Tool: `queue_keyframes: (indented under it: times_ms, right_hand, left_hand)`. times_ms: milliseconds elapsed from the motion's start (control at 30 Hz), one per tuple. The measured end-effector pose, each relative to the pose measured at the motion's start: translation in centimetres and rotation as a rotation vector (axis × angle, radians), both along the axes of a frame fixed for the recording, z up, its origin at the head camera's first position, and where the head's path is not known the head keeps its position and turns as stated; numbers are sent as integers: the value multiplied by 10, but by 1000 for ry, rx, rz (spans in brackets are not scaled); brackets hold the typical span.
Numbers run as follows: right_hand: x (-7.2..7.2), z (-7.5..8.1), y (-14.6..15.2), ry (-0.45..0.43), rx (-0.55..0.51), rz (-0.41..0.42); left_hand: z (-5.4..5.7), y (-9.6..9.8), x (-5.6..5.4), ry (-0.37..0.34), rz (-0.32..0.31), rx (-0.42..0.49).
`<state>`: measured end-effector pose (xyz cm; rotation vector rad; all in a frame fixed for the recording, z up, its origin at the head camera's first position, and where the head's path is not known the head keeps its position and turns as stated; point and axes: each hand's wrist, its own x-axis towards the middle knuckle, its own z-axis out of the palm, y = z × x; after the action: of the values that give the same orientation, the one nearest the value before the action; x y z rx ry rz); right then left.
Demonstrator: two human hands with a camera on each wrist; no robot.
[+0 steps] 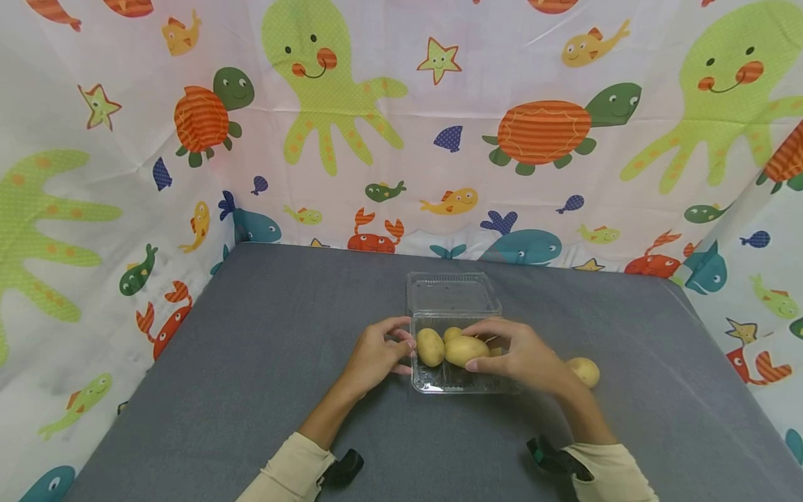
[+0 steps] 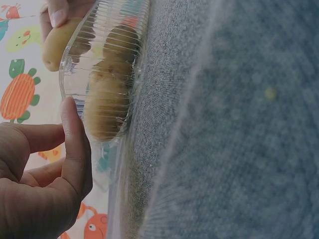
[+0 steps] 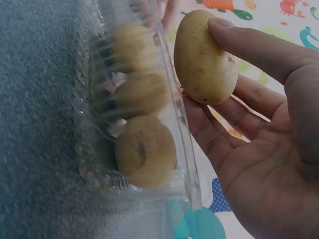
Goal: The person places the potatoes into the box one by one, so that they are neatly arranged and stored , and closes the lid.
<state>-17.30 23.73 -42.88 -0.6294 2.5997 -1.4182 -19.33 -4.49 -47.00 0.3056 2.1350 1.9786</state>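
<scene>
My right hand holds a pale yellow potato between thumb and fingers, just above a clear plastic clamshell box. In the right wrist view this potato is beside and above the box rim. Inside the box lie several more potatoes, one at the left end and another partly behind the held one. My left hand touches the box's left rim with its fingertips, fingers loosely bent. Through the ribbed wall in the left wrist view, potatoes look blurred.
The box lid lies folded back behind the base. One loose potato rests on the grey cloth right of the box, partly hidden by my right wrist. A curtain with sea animals hangs around the back and sides.
</scene>
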Motion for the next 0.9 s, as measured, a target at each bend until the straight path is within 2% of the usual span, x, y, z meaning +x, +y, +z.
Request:
queue_keyframes:
  times_ms: [467,700,900]
  right_hand:
    - [4,-5,-19,-25,14,72]
    - [5,-6,-27,-38,-15,79]
    - [5,-9,-31,-17,-5,88]
  left_hand:
    - [1,0,0,6,10,-10]
    - [2,0,0,5,7,-14]
    - [1,0,0,11,2,-20]
